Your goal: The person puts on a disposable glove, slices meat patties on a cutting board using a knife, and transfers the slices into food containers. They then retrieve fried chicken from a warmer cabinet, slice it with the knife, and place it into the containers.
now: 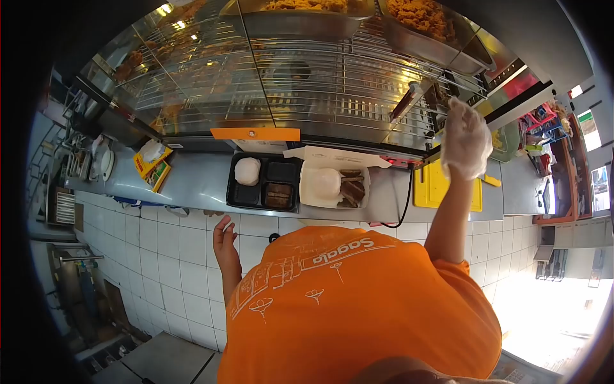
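My left hand (225, 238) hangs bare and empty below the counter edge, its fingers loosely apart. My right hand (465, 139), in a clear plastic glove, is raised at the right end of the glass display case (307, 96). Its fingers look curled in, and what they hold, if anything, is hidden. On the counter sits a black compartment tray (263, 184) with a mound of rice (247, 171) and brown meat pieces (279, 194). Beside it stands an open white paper box (320, 198) with rice (325, 183) and sliced brown meat (352, 191).
A yellow cutting board (438, 192) lies right of the box, with a yellow-handled tool (491, 181) at its edge. A black cable (407, 201) loops over the counter edge. Yellow packets (152, 166) lie at left. Metal pans of fried food (419, 25) stand above the case racks.
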Available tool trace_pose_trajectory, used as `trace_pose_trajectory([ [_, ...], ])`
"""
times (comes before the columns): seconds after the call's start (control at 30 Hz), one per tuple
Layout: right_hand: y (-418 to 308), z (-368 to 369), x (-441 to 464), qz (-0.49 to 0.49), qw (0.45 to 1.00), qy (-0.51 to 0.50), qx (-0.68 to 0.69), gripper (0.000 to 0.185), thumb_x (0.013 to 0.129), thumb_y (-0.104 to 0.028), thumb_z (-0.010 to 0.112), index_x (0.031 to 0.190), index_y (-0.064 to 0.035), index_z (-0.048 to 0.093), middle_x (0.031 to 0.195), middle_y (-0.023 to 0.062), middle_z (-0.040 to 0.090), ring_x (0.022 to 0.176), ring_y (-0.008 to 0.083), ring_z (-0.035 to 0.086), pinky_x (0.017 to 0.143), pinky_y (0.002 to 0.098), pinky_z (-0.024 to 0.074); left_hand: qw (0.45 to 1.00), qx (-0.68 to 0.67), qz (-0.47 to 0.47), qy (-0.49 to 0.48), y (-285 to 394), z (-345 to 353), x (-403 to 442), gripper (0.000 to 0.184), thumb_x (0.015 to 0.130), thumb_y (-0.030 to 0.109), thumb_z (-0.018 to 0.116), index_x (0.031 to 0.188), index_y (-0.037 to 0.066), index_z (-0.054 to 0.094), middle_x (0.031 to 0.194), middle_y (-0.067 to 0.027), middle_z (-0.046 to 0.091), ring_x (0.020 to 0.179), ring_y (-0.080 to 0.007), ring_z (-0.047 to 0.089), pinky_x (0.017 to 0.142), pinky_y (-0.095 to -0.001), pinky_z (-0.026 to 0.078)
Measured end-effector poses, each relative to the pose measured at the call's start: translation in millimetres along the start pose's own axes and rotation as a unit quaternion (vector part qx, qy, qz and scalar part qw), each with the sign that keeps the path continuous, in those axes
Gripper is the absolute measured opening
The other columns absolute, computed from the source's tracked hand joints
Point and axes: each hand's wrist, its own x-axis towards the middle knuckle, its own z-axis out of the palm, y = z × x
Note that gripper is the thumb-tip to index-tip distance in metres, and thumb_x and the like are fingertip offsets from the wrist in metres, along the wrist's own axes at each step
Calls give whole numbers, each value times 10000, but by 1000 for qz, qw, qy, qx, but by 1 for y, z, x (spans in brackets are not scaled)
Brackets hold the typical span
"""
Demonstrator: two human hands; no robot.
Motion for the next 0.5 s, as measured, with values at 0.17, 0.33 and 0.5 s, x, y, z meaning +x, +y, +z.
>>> trace_pose_trajectory([
  [0.17, -44, 46, -41, -98, 992, 82, -23, 234, 756, -203, 770, 662, -60, 610, 681, 133, 640, 594, 231, 617, 555, 362, 470, 999, -3, 9, -40, 2, 15, 1, 279, 967, 142, 518, 1227, 61, 580, 1276, -55, 584, 1149, -165, 535, 958, -322, 406],
  [0.33, -22, 81, -23, -73, 996, -1, 46, 388, 815, -400, 691, 688, -35, 659, 643, 206, 608, 606, 398, 606, 544, 445, 460, 997, -20, 36, -66, -4, 27, 4, 277, 958, 107, 542, 1224, 39, 580, 1177, -30, 601, 1039, -105, 525, 924, -253, 402],
  [0.5, -26, 81, -23, -59, 987, 21, 148, 330, 841, -255, 716, 651, -20, 585, 565, 133, 559, 502, 277, 535, 490, 373, 403, 995, -27, 18, -97, -13, 46, 1, 256, 955, 85, 541, 1200, 20, 578, 1226, -60, 592, 1040, -112, 524, 949, -265, 401],
])
